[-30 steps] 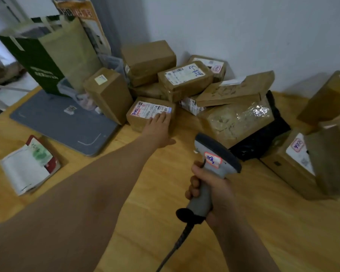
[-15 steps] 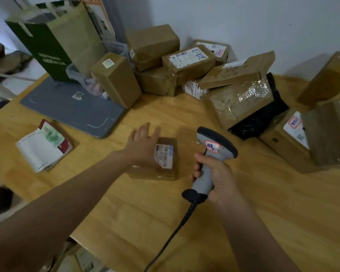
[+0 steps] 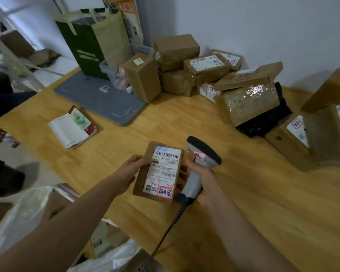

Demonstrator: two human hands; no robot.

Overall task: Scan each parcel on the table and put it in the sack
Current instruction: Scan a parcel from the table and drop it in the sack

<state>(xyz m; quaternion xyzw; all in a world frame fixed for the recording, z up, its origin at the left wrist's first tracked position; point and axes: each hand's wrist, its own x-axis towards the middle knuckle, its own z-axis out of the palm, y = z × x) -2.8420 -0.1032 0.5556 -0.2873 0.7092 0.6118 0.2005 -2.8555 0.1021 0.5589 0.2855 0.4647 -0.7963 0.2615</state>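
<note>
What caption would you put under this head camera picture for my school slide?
Left hand holds a labelled parcel beside the scanner gripped by the right hand, over the wooden table.

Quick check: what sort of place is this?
Probably a parcel sorting or pickup point: labelled cardboard parcels piled against the wall, a corded barcode scanner in the right hand, a white sack beside the table.

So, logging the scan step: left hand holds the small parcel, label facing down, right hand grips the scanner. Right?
No: in the head view the parcel has its label facing up. The left hand does hold it, and the right hand grips the scanner.
</note>
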